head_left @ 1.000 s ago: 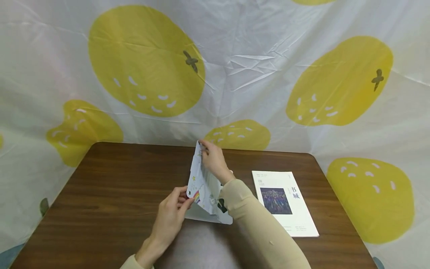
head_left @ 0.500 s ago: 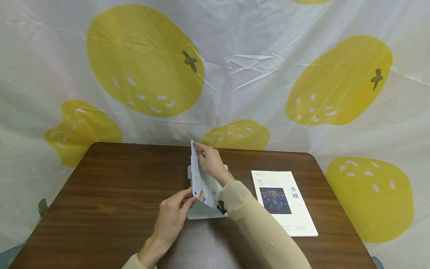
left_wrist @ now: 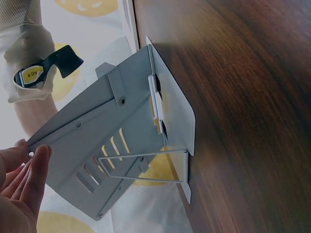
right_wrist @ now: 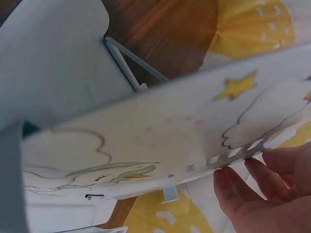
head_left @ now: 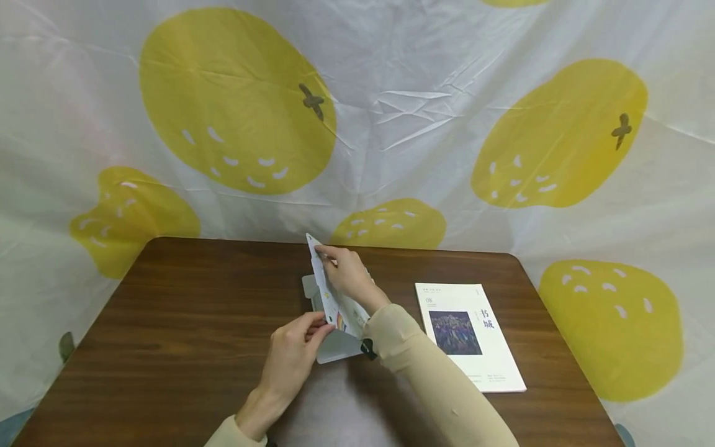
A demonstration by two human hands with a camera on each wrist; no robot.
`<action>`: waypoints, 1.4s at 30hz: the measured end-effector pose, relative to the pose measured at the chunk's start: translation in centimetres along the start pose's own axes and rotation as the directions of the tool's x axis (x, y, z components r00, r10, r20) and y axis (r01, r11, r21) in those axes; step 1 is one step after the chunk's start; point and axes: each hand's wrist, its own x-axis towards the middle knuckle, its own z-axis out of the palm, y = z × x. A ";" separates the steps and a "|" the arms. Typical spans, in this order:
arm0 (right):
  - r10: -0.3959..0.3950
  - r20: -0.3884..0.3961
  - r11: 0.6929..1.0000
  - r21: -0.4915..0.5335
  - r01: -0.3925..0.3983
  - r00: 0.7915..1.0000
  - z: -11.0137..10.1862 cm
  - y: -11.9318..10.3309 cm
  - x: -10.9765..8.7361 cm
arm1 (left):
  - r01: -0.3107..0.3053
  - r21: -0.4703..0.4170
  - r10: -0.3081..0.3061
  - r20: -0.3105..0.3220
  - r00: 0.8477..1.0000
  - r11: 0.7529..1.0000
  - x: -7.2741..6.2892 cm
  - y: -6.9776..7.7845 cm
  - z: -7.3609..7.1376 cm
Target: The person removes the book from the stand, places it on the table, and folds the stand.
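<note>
Stand (head_left: 337,304) sits mid-desk (head_left: 195,335), left of the book (head_left: 455,332), its printed panel (right_wrist: 170,126) raised at a slant over the base (head_left: 337,349); left hand (head_left: 290,351) pinches the panel's near corner, right hand (head_left: 350,273) touches it farther up, gripping or merely resting, cannot tell.

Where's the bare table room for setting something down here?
The table is barest on its left, from its edge to the left hand and metal stand. Narrower strips: behind the book and between it and the table's right edge. Crowded: the middle, where left hand and right hand hold the stand; the right sleeve hides one book corner.
</note>
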 end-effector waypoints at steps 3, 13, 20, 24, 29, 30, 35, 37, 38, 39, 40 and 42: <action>-0.026 0.032 1.000 0.016 0.026 0.999 -0.3 -0.2 -0.2 | 0.008 0.004 -0.008 0.000 1.000 1.000 0.2 0.0 0.0; -0.062 0.110 0.995 0.091 0.052 0.992 -1.5 0.4 -2.7 | 0.028 -0.019 -0.028 0.018 0.999 0.999 0.3 0.0 0.2; -0.086 0.114 0.982 0.179 0.064 0.990 -1.8 1.2 -6.3 | 0.013 -0.015 -0.012 0.025 1.000 1.000 0.3 -0.1 0.2; -0.086 0.123 0.973 0.224 0.057 0.989 -1.6 1.3 -8.3 | 0.013 0.005 -0.013 0.028 1.000 1.000 0.3 -0.1 0.0; -0.078 0.131 0.961 0.273 0.040 0.988 -1.5 0.9 -10.3 | 0.030 0.019 -0.031 0.033 0.999 0.999 0.1 -0.3 -0.1; -0.085 0.128 0.960 0.277 0.047 0.988 -1.5 0.8 -10.6 | 0.034 0.024 -0.035 0.034 0.999 0.999 0.0 -0.4 -0.1; -0.136 0.093 0.963 0.245 0.110 0.986 -1.4 0.5 -11.5 | 0.035 0.066 -0.038 0.034 0.999 0.997 -0.3 -1.3 -0.1; -0.147 0.086 0.967 0.222 0.125 0.985 -1.3 0.3 -11.8 | 0.028 0.083 -0.030 0.027 0.999 0.996 -0.3 -1.9 -0.2; -0.153 0.080 0.970 0.205 0.134 0.985 -1.3 0.3 -11.9 | 0.027 0.090 -0.029 0.022 0.999 0.996 -0.4 -2.1 -0.2; -0.156 0.070 0.972 0.187 0.140 0.985 -1.2 0.2 -11.9 | 0.028 0.093 -0.030 0.018 0.999 0.995 -0.4 -2.4 -0.3; -0.162 0.060 0.975 0.166 0.150 0.985 -1.1 0.1 -12.0 | 0.031 0.094 -0.033 0.016 0.999 0.995 -0.3 -2.6 -0.3; -0.170 0.041 0.978 0.128 0.164 0.985 -0.9 0.0 -12.0 | 0.038 0.088 -0.040 0.015 0.999 0.995 -0.3 -3.1 -0.4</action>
